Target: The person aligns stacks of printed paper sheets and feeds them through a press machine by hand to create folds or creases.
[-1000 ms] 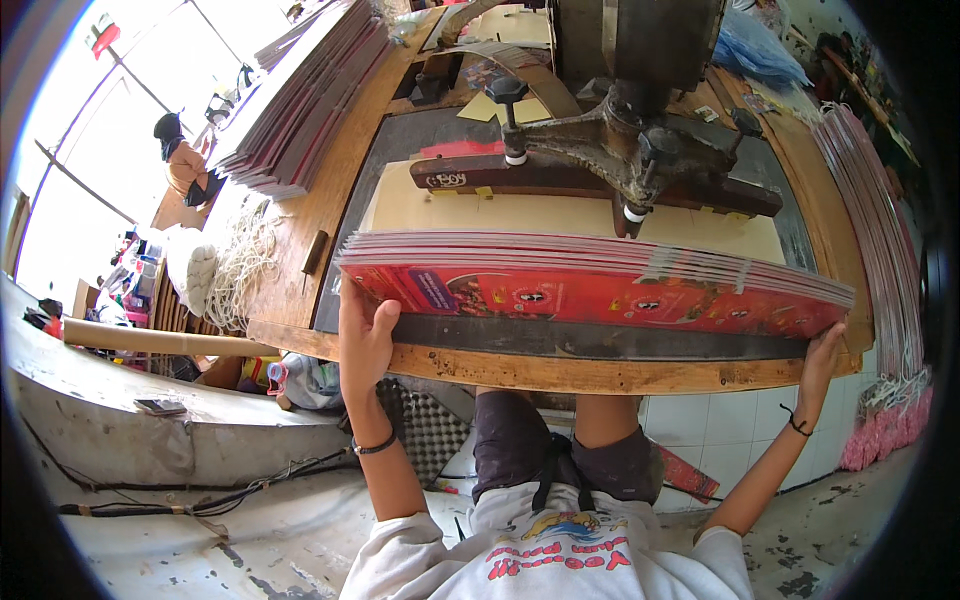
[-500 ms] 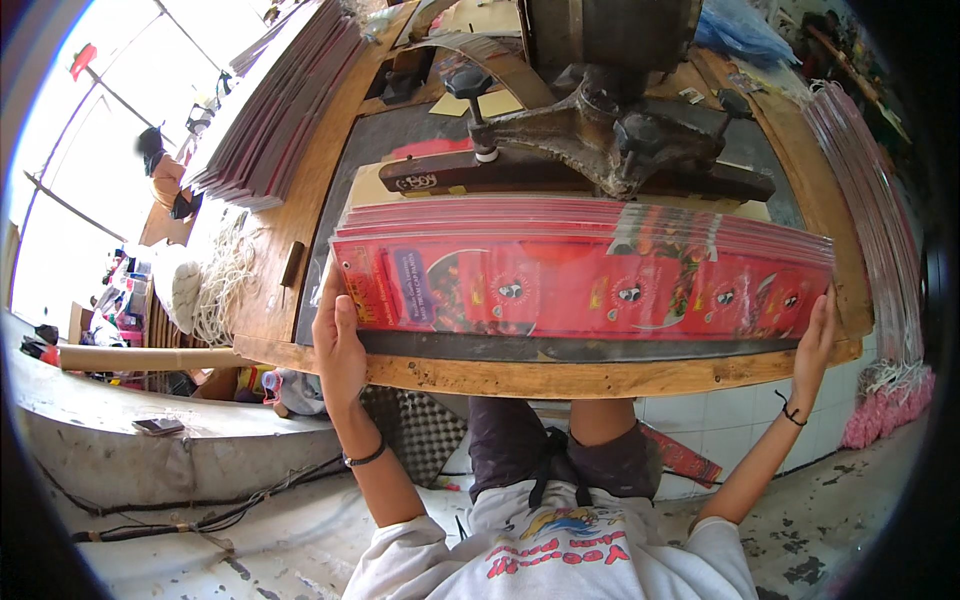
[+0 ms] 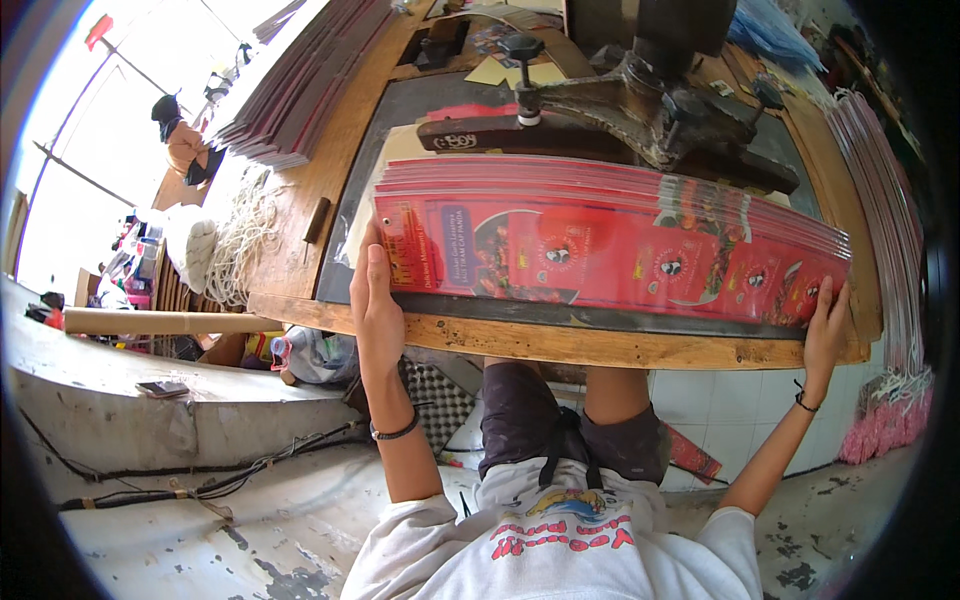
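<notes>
A fanned stack of long red printed packaging sheets [image 3: 620,255], glossy and edged with clear film, lies across the dark work mat near the table's front edge. My left hand [image 3: 378,320] grips its left end, thumb up along the edge and fingers mostly hidden behind. At the opposite end, my right hand [image 3: 826,325] has its thumb and fingers against the corner. Just behind the sheets is the dark bar [image 3: 600,145] of a heavy metal press [image 3: 640,95], its black knobs standing up at either side.
Tall stacks of sheets [image 3: 300,90] stand on the left of the wooden table [image 3: 560,345], near white string [image 3: 240,240] and a small wooden-handled tool [image 3: 317,220]. Strung bundles [image 3: 870,210] hang at the right. Another person [image 3: 185,145] is at the far left.
The view has turned a little, shifting the scene right and up, more so on the left. Both hands stay at the stack's ends; the stack keeps nearly the same place before the bar.
</notes>
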The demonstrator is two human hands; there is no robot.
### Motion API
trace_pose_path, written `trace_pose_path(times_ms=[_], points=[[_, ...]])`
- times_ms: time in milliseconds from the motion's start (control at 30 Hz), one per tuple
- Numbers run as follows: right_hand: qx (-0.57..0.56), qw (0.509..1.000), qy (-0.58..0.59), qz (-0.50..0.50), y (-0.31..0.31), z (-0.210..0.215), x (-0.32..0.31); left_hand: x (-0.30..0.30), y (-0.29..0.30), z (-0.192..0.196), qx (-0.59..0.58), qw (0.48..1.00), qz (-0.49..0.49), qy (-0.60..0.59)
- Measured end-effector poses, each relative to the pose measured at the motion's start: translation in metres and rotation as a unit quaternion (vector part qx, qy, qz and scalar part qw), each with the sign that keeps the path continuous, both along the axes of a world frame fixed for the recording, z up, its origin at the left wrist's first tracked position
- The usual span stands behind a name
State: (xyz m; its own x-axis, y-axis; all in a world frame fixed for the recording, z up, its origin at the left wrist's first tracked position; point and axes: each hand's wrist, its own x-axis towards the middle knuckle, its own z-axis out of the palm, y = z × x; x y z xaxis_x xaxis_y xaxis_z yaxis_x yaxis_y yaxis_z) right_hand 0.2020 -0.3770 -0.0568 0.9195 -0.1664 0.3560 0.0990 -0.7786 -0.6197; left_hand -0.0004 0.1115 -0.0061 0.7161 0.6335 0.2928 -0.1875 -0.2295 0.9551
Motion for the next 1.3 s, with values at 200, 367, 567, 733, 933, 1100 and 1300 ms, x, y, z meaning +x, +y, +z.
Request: trace_pose_path(times_ms=[200,367,567,733,933,1100,1300], points=[[0.092,0.995,0.030,-0.011,0.002,0.001,0.004,0.012,0.009,0.000,-0.085,0.994,0.068,-0.024],[0.096,0.995,0.031,-0.004,0.003,-0.001,0.002,0.021,0.003,-0.001,-0.108,0.990,0.095,0.015],[0.077,0.996,0.042,0.001,0.006,0.007,0.000,0.019,-0.004,-0.008,-0.044,0.992,0.122,0.000],[0.114,0.993,0.022,0.008,0.000,0.004,0.003,0.021,-0.006,-0.003,0.001,0.995,0.099,0.017],[0.113,0.994,0.002,0.011,0.006,0.001,0.004,0.019,-0.007,0.000,-0.006,0.996,0.092,-0.016],[0.111,0.994,-0.006,-0.018,0.005,-0.002,0.003,0.020,-0.011,-0.004,0.002,0.995,0.100,-0.016],[0.077,0.997,-0.028,0.014,0.016,0.005,-0.003,0.015,-0.011,-0.005,0.069,0.993,0.094,0.013]])
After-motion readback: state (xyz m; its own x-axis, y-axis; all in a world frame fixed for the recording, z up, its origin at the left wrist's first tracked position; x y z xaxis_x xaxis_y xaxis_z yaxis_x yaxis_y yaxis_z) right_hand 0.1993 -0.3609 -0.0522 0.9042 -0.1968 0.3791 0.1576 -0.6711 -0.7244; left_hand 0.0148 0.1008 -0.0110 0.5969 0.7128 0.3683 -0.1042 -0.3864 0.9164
